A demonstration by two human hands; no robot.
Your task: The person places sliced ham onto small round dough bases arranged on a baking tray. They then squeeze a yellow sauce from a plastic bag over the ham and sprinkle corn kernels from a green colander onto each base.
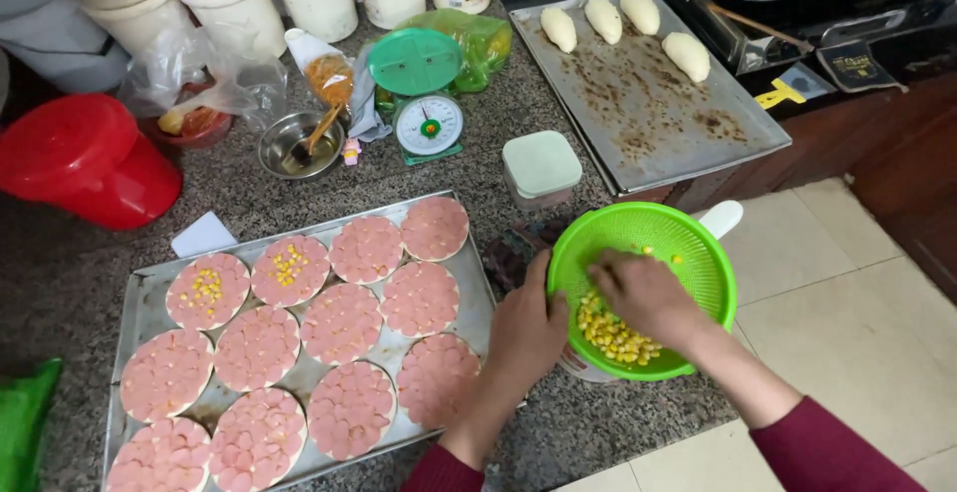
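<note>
Eleven sausage-topped rounds (344,328), four dough rolls (605,18), one green colander (688,243)

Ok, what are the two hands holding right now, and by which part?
Left hand grips the green colander by its near rim. Right hand is inside among the corn kernels; whether it holds any cannot be told.

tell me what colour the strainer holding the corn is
Bright green strainer, clearest in the head view.

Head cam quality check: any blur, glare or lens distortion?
Head view: soft, even light, no harsh shadows; right hand in the green colander slightly motion-blurred; left hand sharp; mild sheen on the empty baking tray; wide-angle bending at the edges.
</note>
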